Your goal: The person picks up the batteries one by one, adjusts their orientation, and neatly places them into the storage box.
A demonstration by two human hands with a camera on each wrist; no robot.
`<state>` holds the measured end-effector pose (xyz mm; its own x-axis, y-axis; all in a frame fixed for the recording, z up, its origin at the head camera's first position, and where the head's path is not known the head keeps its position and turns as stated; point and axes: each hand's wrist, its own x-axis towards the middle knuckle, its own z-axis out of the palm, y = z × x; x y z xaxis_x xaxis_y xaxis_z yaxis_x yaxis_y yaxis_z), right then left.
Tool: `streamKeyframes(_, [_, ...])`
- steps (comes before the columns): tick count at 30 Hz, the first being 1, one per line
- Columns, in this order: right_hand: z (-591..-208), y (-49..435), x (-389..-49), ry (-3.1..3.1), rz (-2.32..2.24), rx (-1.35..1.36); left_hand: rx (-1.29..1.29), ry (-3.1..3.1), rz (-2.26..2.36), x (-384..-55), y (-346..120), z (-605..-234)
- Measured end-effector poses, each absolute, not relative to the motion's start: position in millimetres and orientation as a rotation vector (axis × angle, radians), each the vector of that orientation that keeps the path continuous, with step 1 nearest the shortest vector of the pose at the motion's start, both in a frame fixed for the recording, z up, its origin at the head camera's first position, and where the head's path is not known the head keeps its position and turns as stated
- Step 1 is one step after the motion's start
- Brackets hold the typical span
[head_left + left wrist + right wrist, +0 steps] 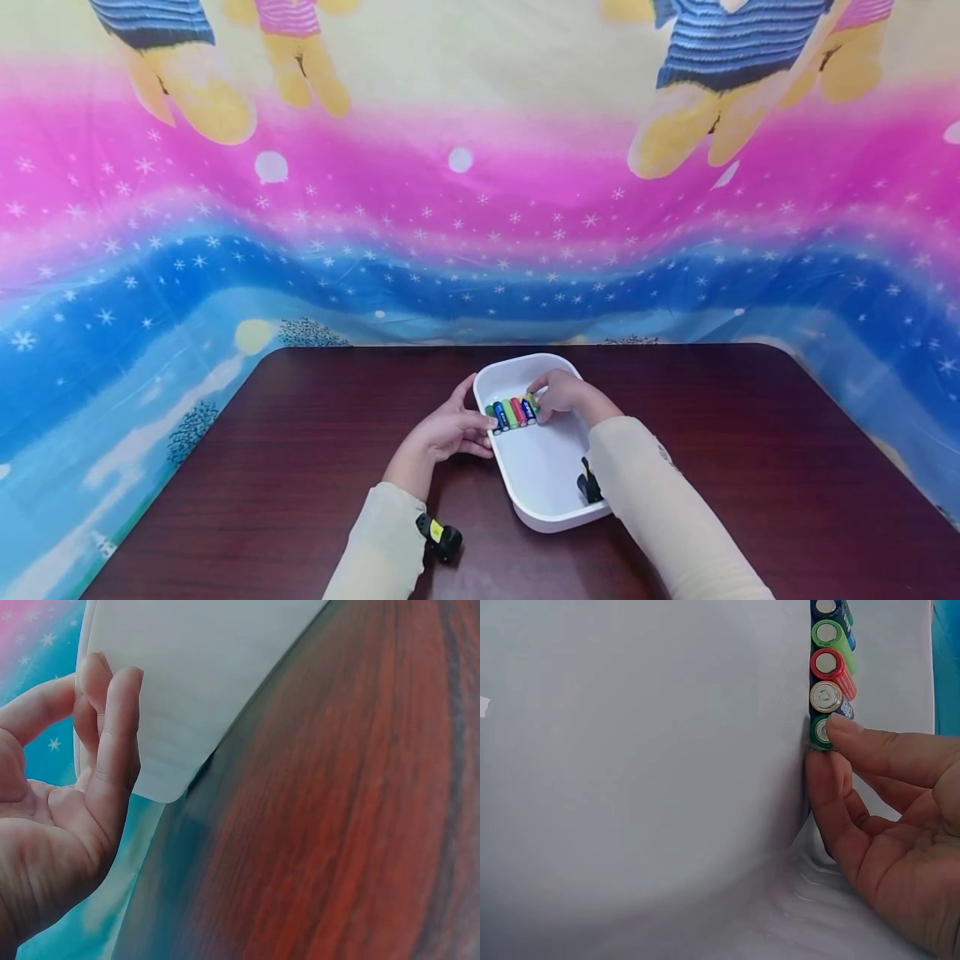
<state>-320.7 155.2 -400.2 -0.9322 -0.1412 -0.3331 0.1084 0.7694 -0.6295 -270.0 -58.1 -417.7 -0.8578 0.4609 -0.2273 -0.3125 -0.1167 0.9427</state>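
A white plastic tray stands on the table with a row of colourful cylindrical batteries side by side inside it. My left hand grips the tray's left side, its thumb over the rim and its fingers against the outer wall. Reaching into the tray, my right hand pinches the green battery at the right end of the row between thumb and finger. Beside that one, in the right wrist view, are a dark blue battery, a red one and a light green one.
The dark reddish-brown wooden table extends around the tray. Behind it hangs a printed cloth with snowflakes. Black wrist devices are on both arms; the left one is near the tabletop, the right one over the tray.
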Motion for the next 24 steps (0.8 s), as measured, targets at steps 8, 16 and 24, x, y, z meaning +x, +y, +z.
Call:
streamKeyframes(8, [-398,155,-319,2.593,-0.96,0.002,0.16,1.66,2.012,-270,-58,-417])
streamKeyframes(16, [-396,154,-320,2.581,-0.944,0.033,0.152,1.652,2.014,-272,-57,-417])
streamKeyframes(24, [-382,154,-318,2.613,-0.779,-0.082,0.174,1.667,2.005,-271,-55,-417])
